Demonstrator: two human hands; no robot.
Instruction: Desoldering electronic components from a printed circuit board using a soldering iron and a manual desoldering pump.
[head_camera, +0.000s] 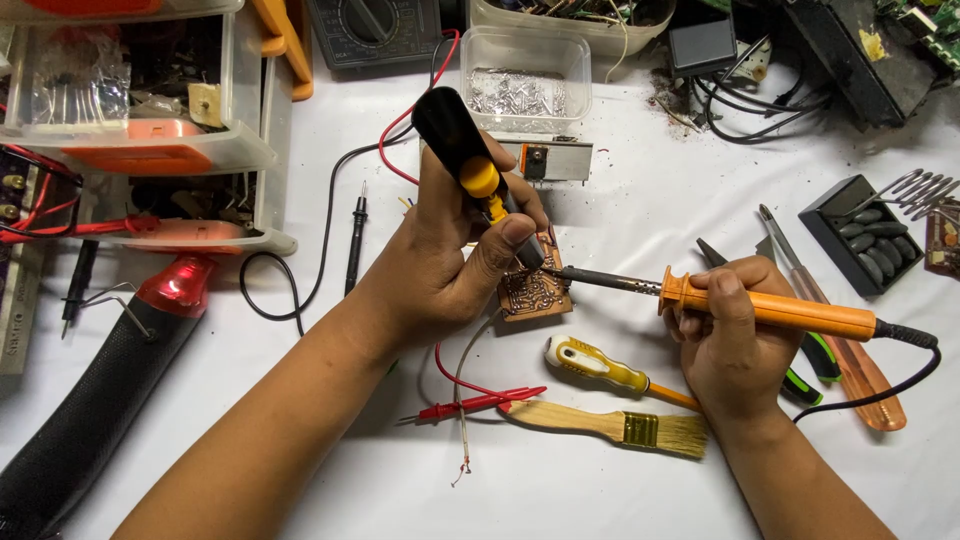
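My left hand (440, 265) grips a black desoldering pump (462, 148) with a yellow plunger, its nozzle pressed down onto a small brown circuit board (535, 297) on the white table. My right hand (725, 335) holds an orange-handled soldering iron (770, 308). Its dark metal tip reaches left and touches the board right beside the pump's nozzle. The iron's black cord runs off to the right.
A wooden paintbrush (610, 424), yellow-and-white screwdriver (600, 365) and red probe (470, 404) lie near the board. Black probe (354, 245) at left. Clear tub of parts (527, 80) and multimeter (375, 30) behind. Parts drawers (150, 130) left; pliers (815, 355), solder stand (865, 235) right.
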